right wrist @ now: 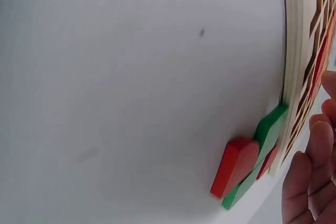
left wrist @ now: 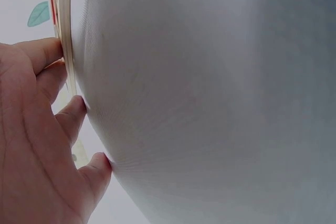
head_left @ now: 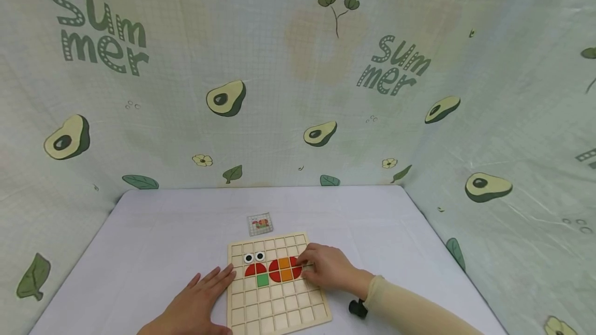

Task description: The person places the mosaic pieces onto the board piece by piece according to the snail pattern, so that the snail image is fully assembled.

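A wooden grid board lies on the white table. Set into its cells are two eye pieces, red curved pieces, a green square and orange squares flanked by more red curved pieces. My left hand lies along the board's left side, fingers extended and fingertips against its edge. Over the right side, my right hand touches the red pieces beside the orange squares with its fingertips. In the right wrist view, loosely bent fingers hang beside the board; the thumb is hidden.
A small picture card lies behind the board. Against the board's right side are loose blocks, a red one and green ones. A small black object sits by the right sleeve. Printed cloth hangs around the table.
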Motion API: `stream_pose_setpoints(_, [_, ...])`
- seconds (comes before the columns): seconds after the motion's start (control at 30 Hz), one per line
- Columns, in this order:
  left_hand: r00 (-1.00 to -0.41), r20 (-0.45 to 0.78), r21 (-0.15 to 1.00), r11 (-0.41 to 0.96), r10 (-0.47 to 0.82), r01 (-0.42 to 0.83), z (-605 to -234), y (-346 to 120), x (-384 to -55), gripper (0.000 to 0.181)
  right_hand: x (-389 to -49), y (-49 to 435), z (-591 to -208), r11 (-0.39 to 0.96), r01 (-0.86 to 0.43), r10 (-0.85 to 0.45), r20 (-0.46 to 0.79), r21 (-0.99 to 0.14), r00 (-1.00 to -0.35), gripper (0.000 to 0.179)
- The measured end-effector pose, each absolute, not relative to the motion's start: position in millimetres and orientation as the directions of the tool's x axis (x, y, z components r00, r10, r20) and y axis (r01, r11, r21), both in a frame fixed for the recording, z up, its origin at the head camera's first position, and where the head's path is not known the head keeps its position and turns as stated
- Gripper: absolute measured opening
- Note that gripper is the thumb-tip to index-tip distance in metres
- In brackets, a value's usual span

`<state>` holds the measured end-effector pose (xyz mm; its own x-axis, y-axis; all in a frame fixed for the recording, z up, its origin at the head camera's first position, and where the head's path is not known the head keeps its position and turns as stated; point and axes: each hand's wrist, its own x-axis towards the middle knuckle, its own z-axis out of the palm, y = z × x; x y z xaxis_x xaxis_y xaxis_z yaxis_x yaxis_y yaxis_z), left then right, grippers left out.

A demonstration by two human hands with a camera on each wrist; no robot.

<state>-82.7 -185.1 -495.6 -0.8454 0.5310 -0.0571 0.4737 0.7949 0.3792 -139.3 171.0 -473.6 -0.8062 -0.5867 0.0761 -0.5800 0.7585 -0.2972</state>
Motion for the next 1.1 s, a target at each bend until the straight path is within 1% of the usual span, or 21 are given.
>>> stream_pose_setpoints(0.33, [-0.854,-0.089,0.376,0.811,0.513,0.449,-493.9,-182.3,-83.9,0.120,-146.6,204.8,-466.3,0.793,-0.521,-0.522,0.089,-0.316,-0.848,0.024])
stream_pose_setpoints(0.57, [-0.852,-0.092,0.377,0.810,0.515,0.449,-492.0,-182.5,-83.8,0.121,-152.6,229.1,-466.9,0.848,-0.417,-0.424,0.055,-0.328,-0.904,0.031])
stream_pose_setpoints(0.73, [-0.851,-0.087,0.378,0.807,0.518,0.453,-491.1,-183.4,-83.7,0.121,-157.3,239.0,-471.0,0.870,-0.372,-0.376,0.051,-0.324,-0.925,0.030])
stream_pose_setpoints(0.93, [-0.849,-0.089,0.380,0.806,0.521,0.454,-492.1,-184.1,-84.0,0.121,-162.8,229.3,-469.9,0.843,-0.414,-0.425,0.047,-0.344,-0.904,0.029])
stream_pose_setpoints(1.1, [-0.847,-0.089,0.365,0.808,0.525,0.462,-494.8,-184.0,-84.8,0.121,-166.4,216.8,-473.3,0.839,-0.436,-0.456,0.016,-0.327,-0.890,0.027])
